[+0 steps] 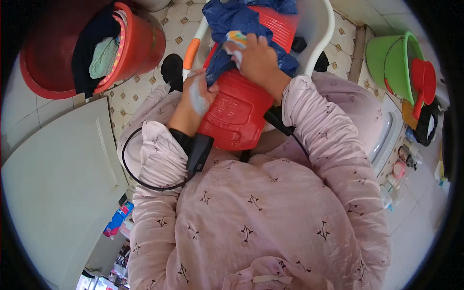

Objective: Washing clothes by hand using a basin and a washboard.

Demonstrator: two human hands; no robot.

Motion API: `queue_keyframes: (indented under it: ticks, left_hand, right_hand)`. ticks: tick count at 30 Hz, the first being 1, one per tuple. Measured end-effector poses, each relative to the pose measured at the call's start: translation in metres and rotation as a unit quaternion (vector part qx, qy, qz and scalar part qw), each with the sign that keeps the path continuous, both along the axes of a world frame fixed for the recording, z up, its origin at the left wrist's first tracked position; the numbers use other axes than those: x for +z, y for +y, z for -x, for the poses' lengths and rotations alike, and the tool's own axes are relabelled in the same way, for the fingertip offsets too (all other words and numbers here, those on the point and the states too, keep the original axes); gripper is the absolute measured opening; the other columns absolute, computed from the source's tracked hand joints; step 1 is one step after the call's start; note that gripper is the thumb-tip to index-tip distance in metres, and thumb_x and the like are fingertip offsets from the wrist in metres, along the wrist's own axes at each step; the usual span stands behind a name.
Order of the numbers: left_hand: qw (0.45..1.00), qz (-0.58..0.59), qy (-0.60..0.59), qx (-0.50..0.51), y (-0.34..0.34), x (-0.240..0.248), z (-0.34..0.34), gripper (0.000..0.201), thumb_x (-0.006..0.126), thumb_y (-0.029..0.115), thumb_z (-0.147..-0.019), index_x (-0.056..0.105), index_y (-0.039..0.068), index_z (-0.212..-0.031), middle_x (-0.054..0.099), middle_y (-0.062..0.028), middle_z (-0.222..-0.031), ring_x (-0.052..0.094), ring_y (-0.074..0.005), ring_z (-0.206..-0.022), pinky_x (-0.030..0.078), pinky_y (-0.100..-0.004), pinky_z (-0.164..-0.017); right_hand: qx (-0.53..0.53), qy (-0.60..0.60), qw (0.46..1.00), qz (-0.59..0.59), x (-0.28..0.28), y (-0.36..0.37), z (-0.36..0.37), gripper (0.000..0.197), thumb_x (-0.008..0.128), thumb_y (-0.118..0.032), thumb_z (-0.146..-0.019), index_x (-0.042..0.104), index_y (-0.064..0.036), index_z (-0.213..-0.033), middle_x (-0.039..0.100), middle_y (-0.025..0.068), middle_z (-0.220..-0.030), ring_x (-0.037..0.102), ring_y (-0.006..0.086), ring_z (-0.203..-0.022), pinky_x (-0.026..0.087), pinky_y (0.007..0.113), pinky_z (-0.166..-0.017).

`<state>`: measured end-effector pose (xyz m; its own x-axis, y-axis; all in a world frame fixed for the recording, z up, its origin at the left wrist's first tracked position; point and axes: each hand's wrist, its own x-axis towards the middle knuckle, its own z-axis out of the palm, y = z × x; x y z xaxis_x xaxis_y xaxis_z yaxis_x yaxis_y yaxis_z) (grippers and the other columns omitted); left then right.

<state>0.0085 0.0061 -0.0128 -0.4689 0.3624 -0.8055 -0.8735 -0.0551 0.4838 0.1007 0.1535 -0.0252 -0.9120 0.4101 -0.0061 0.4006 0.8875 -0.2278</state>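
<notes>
A wet dark-blue garment (232,18) is bunched over a red ribbed washboard (235,113) that leans in a white tub (330,29). My left hand (197,93), streaked with suds, is curled round the cloth at the washboard's left edge. Across the middle of the cloth, my right hand (258,58) closes its fingers over a small white, yellow and orange thing (237,37). Suds and fingers partly cover that thing, so its kind is not clear. Pink patterned sleeves are pushed up both forearms, and a black device with a cable sits at my left wrist.
A large red bucket (154,48) at the left has dark and pale green cloths over its rim. At the right stand a green bucket (386,58) and a red dipper (423,82). Several bottles (406,157) are beyond my right arm; a pale door (63,179) is at the left.
</notes>
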Motion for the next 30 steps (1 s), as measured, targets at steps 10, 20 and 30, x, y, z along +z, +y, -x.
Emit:
queue_keyframes:
  ticks: [10,20,30]
  left_hand:
    - [0.99,-0.077,-0.102,0.065,-0.005,-0.005,0.004,0.017,0.033,0.012,-0.091,0.047,0.006,-0.096,0.053,-0.0071,-0.075,0.045,-0.0136,-0.054,0.033,-0.0223,-0.04]
    - [0.977,-0.156,-0.139,0.051,0.004,0.016,0.005,0.017,0.03,0.011,-0.09,0.046,0.006,-0.094,0.053,-0.0064,-0.077,0.044,-0.0115,-0.051,0.03,-0.0202,-0.037]
    - [0.977,-0.179,-0.08,-0.077,0.004,0.031,-0.001,0.014,0.042,0.017,-0.088,0.051,0.008,-0.091,0.057,-0.0057,-0.075,0.047,-0.0134,-0.05,0.031,-0.0234,-0.035]
  right_hand:
    - [0.053,0.074,0.983,0.157,0.054,-0.034,-0.005,0.037,0.053,-0.031,-0.081,0.051,-0.0347,-0.117,0.048,0.0167,-0.105,0.05,0.0358,-0.089,0.05,0.043,-0.068]
    - [-0.087,0.05,0.99,0.099,0.023,0.016,-0.023,0.032,0.051,-0.032,-0.084,0.053,-0.0328,-0.116,0.045,0.0163,-0.102,0.05,0.0338,-0.09,0.049,0.041,-0.071]
    - [0.03,0.143,0.978,0.149,0.027,-0.006,-0.018,0.038,0.057,-0.031,-0.079,0.053,-0.0358,-0.117,0.047,0.0159,-0.105,0.05,0.033,-0.093,0.047,0.043,-0.075]
